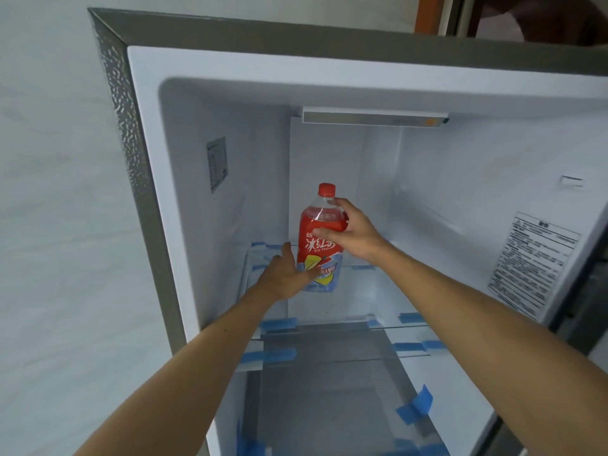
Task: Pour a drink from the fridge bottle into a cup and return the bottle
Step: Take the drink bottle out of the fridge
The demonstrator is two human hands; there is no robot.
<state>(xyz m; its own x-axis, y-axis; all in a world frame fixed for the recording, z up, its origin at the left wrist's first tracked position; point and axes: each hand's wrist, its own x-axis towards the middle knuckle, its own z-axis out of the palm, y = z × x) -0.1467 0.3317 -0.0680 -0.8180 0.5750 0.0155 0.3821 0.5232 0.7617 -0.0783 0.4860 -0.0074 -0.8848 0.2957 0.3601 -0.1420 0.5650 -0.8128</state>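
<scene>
An ice tea bottle [318, 245] with a red cap and a red and blue label stands upright inside the open fridge [460, 192], on or just above the upper glass shelf [358, 267]. My right hand [348, 229] grips the bottle's upper part from the right, thumb across the label. My left hand [283, 274] touches the bottle's lower left side with straight fingers. No cup is in view.
Glass shelves taped with blue tape [279, 324] sit lower in the fridge. The fridge's grey frame [138, 159] stands to the left against a pale wall. A printed warning sticker [533, 261] is on the right inner wall. A light bar [375, 118] hangs at the top.
</scene>
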